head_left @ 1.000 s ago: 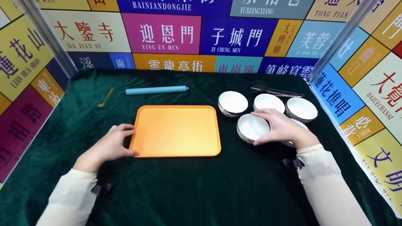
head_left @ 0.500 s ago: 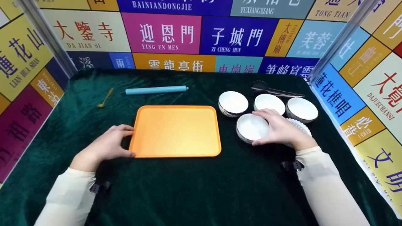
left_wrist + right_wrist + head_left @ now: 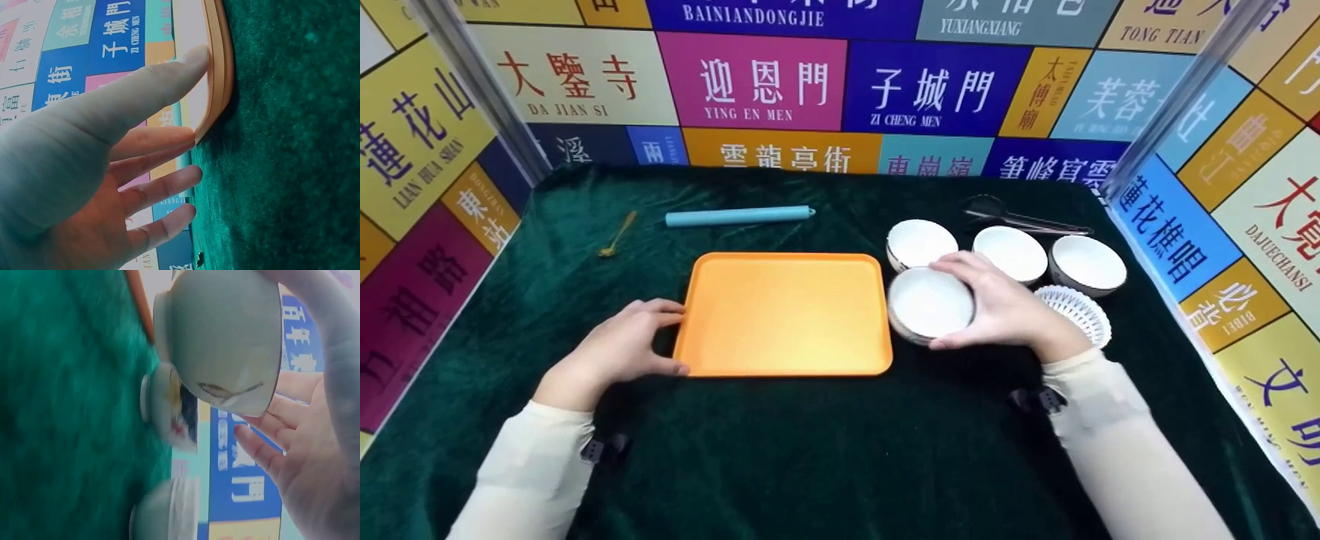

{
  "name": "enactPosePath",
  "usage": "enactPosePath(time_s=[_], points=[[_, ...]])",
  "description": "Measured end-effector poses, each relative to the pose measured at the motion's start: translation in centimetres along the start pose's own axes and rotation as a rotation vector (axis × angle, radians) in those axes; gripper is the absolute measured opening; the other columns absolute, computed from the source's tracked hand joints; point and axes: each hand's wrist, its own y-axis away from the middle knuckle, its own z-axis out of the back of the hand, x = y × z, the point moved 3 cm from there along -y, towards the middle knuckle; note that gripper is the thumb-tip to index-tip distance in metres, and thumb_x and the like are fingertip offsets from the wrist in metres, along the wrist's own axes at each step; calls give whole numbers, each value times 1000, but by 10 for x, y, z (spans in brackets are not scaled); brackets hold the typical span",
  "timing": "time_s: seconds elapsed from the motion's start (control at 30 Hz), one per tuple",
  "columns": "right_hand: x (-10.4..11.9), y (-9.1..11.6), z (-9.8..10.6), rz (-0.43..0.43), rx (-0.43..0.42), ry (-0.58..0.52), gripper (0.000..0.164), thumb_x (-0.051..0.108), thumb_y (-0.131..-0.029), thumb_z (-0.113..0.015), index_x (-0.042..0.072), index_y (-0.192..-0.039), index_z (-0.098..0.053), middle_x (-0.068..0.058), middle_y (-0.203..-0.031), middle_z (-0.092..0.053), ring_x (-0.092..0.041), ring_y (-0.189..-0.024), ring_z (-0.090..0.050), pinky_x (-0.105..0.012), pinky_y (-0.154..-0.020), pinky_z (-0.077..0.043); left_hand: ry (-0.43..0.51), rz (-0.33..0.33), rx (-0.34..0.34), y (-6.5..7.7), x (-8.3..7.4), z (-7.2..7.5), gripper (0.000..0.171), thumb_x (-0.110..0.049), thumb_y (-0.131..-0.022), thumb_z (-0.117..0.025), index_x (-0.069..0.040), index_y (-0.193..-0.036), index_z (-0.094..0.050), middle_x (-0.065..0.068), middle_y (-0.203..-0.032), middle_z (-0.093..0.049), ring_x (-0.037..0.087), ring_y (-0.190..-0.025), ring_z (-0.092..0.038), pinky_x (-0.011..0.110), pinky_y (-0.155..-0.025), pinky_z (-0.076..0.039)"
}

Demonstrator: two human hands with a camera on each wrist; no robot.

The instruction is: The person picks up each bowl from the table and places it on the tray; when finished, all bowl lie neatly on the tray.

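Observation:
My right hand (image 3: 997,304) grips a white bowl (image 3: 931,304) between thumb and fingers, beside the right edge of an orange tray (image 3: 787,315). In the right wrist view this bowl (image 3: 230,337) has a leaf-like mark on its side, and its foot looks raised off the green cloth. My left hand (image 3: 615,349) is at the tray's left end, fingers fairly straight. Seen from the left wrist, the thumb (image 3: 194,59) lies on the tray rim (image 3: 219,67) and the index fingertip touches its corner; the other fingers are spread apart.
Behind the held bowl stand three white bowls: left (image 3: 921,241), middle (image 3: 1009,253) and right (image 3: 1087,264). A fluted white dish (image 3: 1076,311) sits beside my right wrist. Farther back lie a dark ladle-like utensil (image 3: 1027,220), a blue rod (image 3: 739,216) and a small golden spoon (image 3: 619,234).
My right hand has carried the bowl left, from in front of the other bowls to the tray's right edge. The fluted dish shows more fully. My left hand stays at the tray.

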Motion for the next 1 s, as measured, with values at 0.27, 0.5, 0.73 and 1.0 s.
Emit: enactPosePath(time_s=[0.27,0.5,0.73,1.0], points=[[31,-48,-35,85,55,-53,108,66,-59,-92,12,-147,-57,-4,-146,-53,-21,-136,-47,-48,-112,-45,-4,2,9,0,-1,0,80,-42,-82,-86,-4,-146,-57,14,-156,-48,37,-140,-45,63,-113,-41],[52,-92,-65,93,115,-61,109,75,-63,-85,15,-149,-55,1,-148,-51,-17,-135,-45,-45,-112,-45,-18,4,17,-3,-6,2,81,-41,-81,-87,-3,-146,-58,14,-156,-48,37,-140,-46,62,-113,-42],[72,-133,-91,77,82,-53,114,77,-63,-83,12,-152,-51,-3,-151,-49,-20,-140,-43,-46,-115,-45,-32,-4,14,-4,-6,5,79,-40,-81,-88,-3,-144,-59,13,-154,-50,36,-138,-47,60,-112,-43],[92,-177,-124,27,112,3,116,82,-63,-80,16,-153,-50,-1,-151,-49,-18,-136,-42,-41,-115,-43,-17,5,26,-2,-4,1,80,-40,-81,-88,-4,-146,-58,12,-156,-48,36,-140,-45,61,-113,-43]])
